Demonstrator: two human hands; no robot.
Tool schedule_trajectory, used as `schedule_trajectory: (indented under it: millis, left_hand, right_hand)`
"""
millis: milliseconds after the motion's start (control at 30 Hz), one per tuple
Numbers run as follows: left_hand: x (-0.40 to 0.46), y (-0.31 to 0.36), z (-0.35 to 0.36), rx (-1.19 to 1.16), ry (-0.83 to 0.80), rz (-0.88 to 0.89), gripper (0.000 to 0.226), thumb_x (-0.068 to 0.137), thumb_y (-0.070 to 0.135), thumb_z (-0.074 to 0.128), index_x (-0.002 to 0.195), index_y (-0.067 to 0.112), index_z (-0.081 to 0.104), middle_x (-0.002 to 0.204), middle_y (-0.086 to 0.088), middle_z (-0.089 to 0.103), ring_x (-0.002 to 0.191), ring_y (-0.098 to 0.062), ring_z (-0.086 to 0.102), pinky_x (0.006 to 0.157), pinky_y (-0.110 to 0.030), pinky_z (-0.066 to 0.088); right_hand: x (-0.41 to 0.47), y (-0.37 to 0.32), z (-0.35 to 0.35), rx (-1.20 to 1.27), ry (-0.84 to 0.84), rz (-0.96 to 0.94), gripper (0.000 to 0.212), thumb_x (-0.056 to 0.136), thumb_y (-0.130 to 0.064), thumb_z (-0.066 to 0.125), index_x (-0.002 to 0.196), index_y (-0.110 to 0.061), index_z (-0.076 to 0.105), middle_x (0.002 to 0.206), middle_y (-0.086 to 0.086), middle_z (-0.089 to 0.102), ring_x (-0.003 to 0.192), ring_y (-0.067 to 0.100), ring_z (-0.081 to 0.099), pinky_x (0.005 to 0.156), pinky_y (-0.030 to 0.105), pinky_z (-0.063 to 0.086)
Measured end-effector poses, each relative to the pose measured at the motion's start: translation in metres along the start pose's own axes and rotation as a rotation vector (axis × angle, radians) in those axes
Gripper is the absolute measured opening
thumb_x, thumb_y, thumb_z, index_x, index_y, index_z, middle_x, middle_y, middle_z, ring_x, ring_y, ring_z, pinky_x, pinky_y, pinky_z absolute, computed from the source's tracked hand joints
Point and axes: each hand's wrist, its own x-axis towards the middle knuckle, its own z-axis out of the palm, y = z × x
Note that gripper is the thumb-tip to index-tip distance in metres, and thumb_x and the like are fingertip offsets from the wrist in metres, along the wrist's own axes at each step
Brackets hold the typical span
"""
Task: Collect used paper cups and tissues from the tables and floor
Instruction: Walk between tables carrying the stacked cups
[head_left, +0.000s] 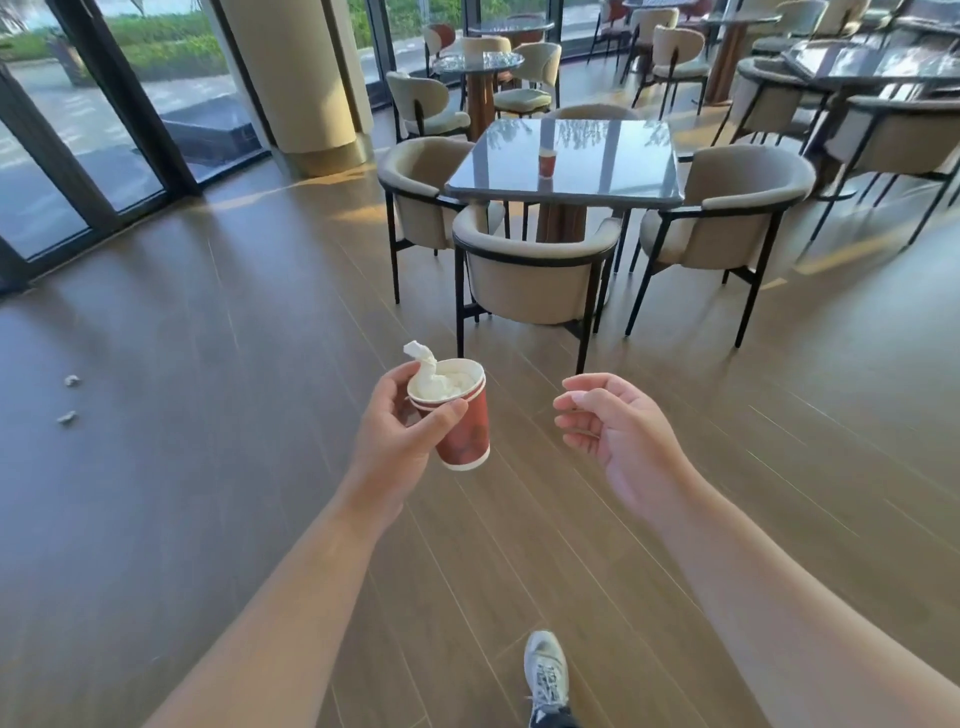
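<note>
The single head-worn camera looked forward and down across the floor (218, 322), near the forearms, its edges perhaps distorted.

Bright daylight enters through the glass doors (78, 130) at left, laying warm streaks on the wood floor (208, 467). The dark tabletop (566, 156) mirrors the sky. Wide-angle distortion bends the edges; far chairs (675, 57) blur softly.

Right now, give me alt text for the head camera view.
The left hand holds stacked red paper cups stuffed with tissue; the right hand is empty. Ahead, another cup stands on a square table, and two crumpled tissues lie on the floor.
</note>
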Motion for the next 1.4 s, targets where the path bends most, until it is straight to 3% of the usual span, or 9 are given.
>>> schedule_trajectory:
  millis: [233, 367, 767, 1100, 1400]
  left_hand:
    - [0.122, -0.001, 0.040, 0.009, 0.007, -0.021, 0.068, 0.062, 0.042, 0.085, 0.124, 0.027, 0.060, 0.112, 0.012, 0.074, 0.107, -0.006, 0.068, 0.082, -0.021, 0.054]
    - [0.175, 0.006, 0.055, 0.008, 0.007, -0.001, 0.066, 0.062, 0.042, 0.085, 0.122, 0.028, 0.060, 0.110, 0.015, 0.074, 0.106, -0.004, 0.068, 0.081, -0.019, 0.054]
    - [0.298, 0.001, 0.042, -0.035, 0.010, -0.007, 0.071, 0.061, 0.045, 0.084, 0.125, 0.027, 0.059, 0.110, 0.014, 0.074, 0.103, -0.001, 0.068, 0.079, -0.014, 0.052]
    - [0.468, -0.020, -0.003, -0.132, -0.051, -0.035, 0.072, 0.063, 0.040, 0.083, 0.128, 0.020, 0.058, 0.108, 0.012, 0.076, 0.102, -0.003, 0.069, 0.079, -0.017, 0.054]
    - [0.616, -0.012, -0.043, -0.121, -0.141, -0.026, 0.066, 0.063, 0.045, 0.083, 0.123, 0.029, 0.059, 0.107, 0.016, 0.075, 0.102, 0.000, 0.069, 0.077, -0.013, 0.052]
  right_hand:
    - [0.123, -0.025, -0.014, 0.001, -0.019, 0.024, 0.015, 0.086, -0.011, 0.059, 0.098, -0.015, 0.067, 0.084, 0.001, 0.073, 0.074, 0.013, 0.065, 0.068, 0.027, 0.052]
    - [0.179, -0.046, -0.013, -0.010, -0.027, 0.025, 0.016, 0.092, -0.006, 0.056, 0.098, -0.015, 0.067, 0.084, 0.000, 0.072, 0.074, 0.013, 0.065, 0.069, 0.028, 0.052]
    - [0.292, -0.074, 0.014, -0.048, -0.003, 0.011, 0.015, 0.092, -0.007, 0.057, 0.099, -0.016, 0.068, 0.089, 0.003, 0.072, 0.079, 0.014, 0.065, 0.073, 0.031, 0.051]
    - [0.440, -0.066, 0.092, -0.104, 0.091, 0.044, 0.015, 0.093, -0.008, 0.058, 0.102, -0.014, 0.068, 0.089, 0.003, 0.073, 0.081, 0.017, 0.066, 0.074, 0.031, 0.053]
    - [0.556, -0.088, 0.161, -0.079, 0.143, 0.007, 0.015, 0.094, -0.007, 0.057, 0.103, -0.014, 0.068, 0.089, 0.003, 0.073, 0.081, 0.015, 0.065, 0.074, 0.030, 0.052]
